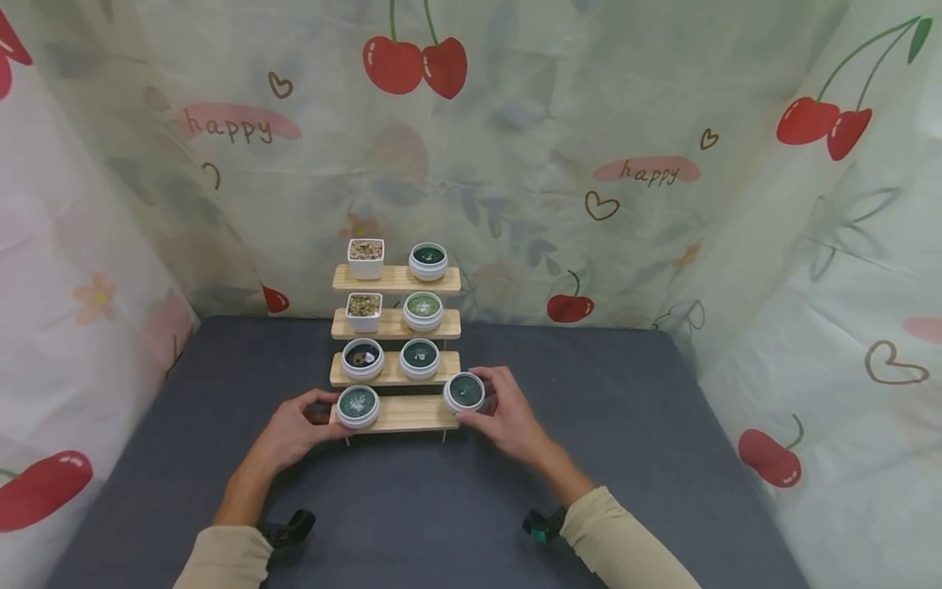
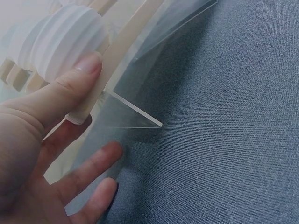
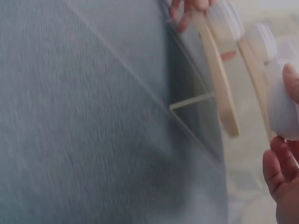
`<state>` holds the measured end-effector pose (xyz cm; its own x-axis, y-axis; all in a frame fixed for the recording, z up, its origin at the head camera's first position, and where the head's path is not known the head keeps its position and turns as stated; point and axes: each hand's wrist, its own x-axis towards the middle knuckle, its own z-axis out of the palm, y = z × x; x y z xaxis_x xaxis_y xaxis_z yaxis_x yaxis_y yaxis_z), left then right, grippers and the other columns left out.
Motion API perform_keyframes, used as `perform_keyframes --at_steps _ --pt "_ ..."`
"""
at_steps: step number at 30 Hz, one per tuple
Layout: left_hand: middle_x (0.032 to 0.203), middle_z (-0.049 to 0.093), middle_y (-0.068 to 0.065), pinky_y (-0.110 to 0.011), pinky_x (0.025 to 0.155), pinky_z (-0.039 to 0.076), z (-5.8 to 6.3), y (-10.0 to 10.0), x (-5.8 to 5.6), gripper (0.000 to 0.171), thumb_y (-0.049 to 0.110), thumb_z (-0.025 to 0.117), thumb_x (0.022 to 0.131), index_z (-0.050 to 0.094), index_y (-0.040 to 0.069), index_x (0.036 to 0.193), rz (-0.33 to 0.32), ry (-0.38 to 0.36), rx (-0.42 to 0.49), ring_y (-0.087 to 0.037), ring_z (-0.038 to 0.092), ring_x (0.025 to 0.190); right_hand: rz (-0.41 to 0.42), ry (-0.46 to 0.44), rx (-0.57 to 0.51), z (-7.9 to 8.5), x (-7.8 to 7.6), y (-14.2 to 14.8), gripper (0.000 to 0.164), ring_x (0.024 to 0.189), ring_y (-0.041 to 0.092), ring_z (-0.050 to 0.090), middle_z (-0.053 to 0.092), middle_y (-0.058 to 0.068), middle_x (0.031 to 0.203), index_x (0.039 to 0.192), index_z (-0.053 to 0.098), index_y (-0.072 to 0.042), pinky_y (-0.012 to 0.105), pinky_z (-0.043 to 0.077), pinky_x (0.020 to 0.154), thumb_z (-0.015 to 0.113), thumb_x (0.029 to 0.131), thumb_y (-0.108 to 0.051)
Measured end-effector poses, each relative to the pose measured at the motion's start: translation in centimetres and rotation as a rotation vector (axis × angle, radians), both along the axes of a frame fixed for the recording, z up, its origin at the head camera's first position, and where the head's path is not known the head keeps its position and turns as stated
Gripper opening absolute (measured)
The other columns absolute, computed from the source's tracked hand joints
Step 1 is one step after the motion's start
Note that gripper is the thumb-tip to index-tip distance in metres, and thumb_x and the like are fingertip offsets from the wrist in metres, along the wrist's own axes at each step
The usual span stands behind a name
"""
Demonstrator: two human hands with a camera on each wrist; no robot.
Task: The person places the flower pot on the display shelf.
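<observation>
My left hand (image 1: pixel 290 429) grips the left end of the lowest board of a tiered wooden display stand (image 1: pixel 408 415). Its thumb lies along the board beside a round white ribbed jar (image 1: pixel 358 406), and the other fingers spread below the board's end. That jar, with dark green contents, stands on the board. At the other end, my right hand (image 1: pixel 508 413) holds a similar dark green jar (image 1: pixel 465 392) between thumb and fingers. In the right wrist view this held jar (image 3: pixel 280 105) appears off to the side of the board.
Higher tiers carry more round jars (image 1: pixel 420 358) and two square white cups (image 1: pixel 365 258) of mixed dry bits. Clear supports (image 2: pixel 135 109) prop the boards on the dark grey tabletop (image 1: pixel 589 425). A cherry-printed curtain (image 1: pixel 515 131) hangs around the table.
</observation>
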<state>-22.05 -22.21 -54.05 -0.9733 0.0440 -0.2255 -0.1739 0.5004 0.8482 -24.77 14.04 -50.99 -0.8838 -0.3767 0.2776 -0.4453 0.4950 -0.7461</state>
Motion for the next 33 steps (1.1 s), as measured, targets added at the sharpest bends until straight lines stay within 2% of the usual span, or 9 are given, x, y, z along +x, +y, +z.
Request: perform_keyframes --at_steps 6,15,20,25,29,33 --pt "0.123 0.07 -0.018 -0.031 0.077 0.053 0.0 -0.1 0.0 0.077 0.043 0.091 0.075 0.059 0.008 0.136 0.007 -0.008 -0.008 -0.021 0.069 0.1 0.06 -0.001 -0.054 0.2 0.8 -1.7 0.068 0.1 0.019 0.059 0.055 0.007 0.123 0.137 0.054 -0.011 0.041 0.055 0.08 0.089 0.08 -0.025" --pt "0.122 0.071 -0.017 -0.031 0.077 0.053 0.1 0.0 0.0 0.078 0.045 0.091 0.074 0.06 0.009 0.136 -0.004 -0.011 -0.006 -0.02 0.069 0.1 0.087 -0.045 -0.135 -1.0 1.3 -3.8 0.062 0.095 0.024 0.064 0.059 0.008 0.12 0.131 0.057 -0.013 0.047 0.056 0.079 0.09 0.079 -0.024" --pt "0.119 0.072 -0.017 -0.03 0.076 0.052 0.0 -0.1 0.0 0.077 0.043 0.091 0.074 0.06 0.008 0.135 0.0 -0.007 0.0 -0.019 0.07 0.098 0.082 -0.036 -0.155 -1.6 1.5 -4.8 0.063 0.092 0.022 0.069 0.058 0.008 0.12 0.13 0.06 -0.013 0.04 0.059 0.078 0.092 0.076 -0.022" --pt "0.117 0.073 -0.017 -0.03 0.075 0.052 0.0 -0.1 0.0 0.076 0.041 0.092 0.074 0.06 0.008 0.135 0.003 -0.003 -0.002 -0.019 0.07 0.097 0.041 -0.002 -0.142 -2.1 1.6 -5.5 0.065 0.087 0.017 0.068 0.06 0.007 0.117 0.129 0.061 -0.011 0.033 0.059 0.075 0.093 0.074 -0.021" --pt "0.117 0.073 -0.017 -0.03 0.075 0.051 0.1 -0.1 0.0 0.076 0.042 0.091 0.074 0.06 0.008 0.135 -0.001 -0.005 -0.005 -0.019 0.07 0.097 0.009 -0.006 -0.11 -2.4 1.4 -5.8 0.065 0.092 0.013 0.067 0.06 0.005 0.117 0.13 0.061 -0.012 0.028 0.057 0.076 0.093 0.074 -0.023" --pt "0.118 0.072 -0.018 -0.03 0.076 0.052 0.0 -0.1 0.0 0.076 0.042 0.091 0.075 0.06 0.008 0.135 -0.003 -0.006 -0.002 -0.02 0.07 0.097 -0.01 -0.034 -0.104 -2.6 1.3 -6.1 0.065 0.098 0.013 0.067 0.061 0.004 0.118 0.131 0.06 -0.013 0.028 0.058 0.077 0.093 0.075 -0.024"
